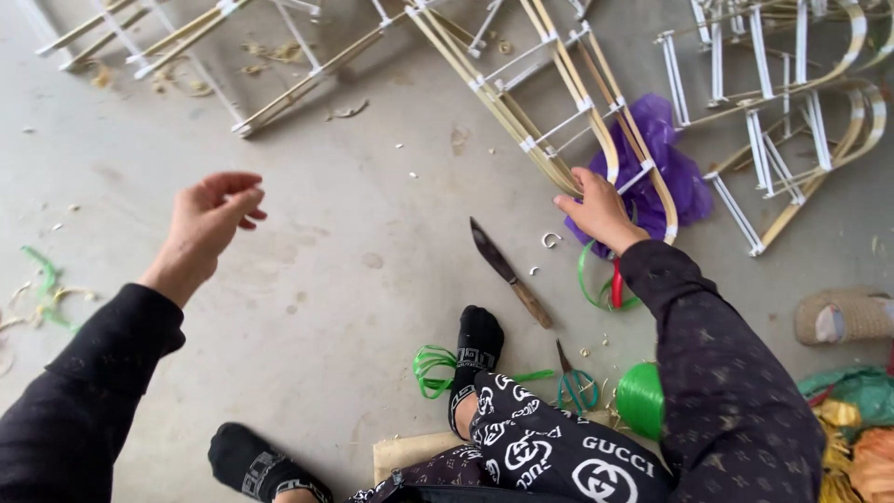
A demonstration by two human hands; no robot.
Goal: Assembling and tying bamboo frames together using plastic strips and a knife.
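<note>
Patterned knee (549, 447), curved bamboo frame (596, 121)

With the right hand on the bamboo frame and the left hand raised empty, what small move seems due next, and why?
Probably the left hand comes across to the bamboo frame. It hangs open and empty over the bare floor, while the right hand alone touches the frame's curved end, beside the purple bag.

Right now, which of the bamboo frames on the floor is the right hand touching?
The right hand grips the curved end of the long bamboo frame lying over the purple bag. The other frames lie apart, untouched; the left hand is empty.
</note>
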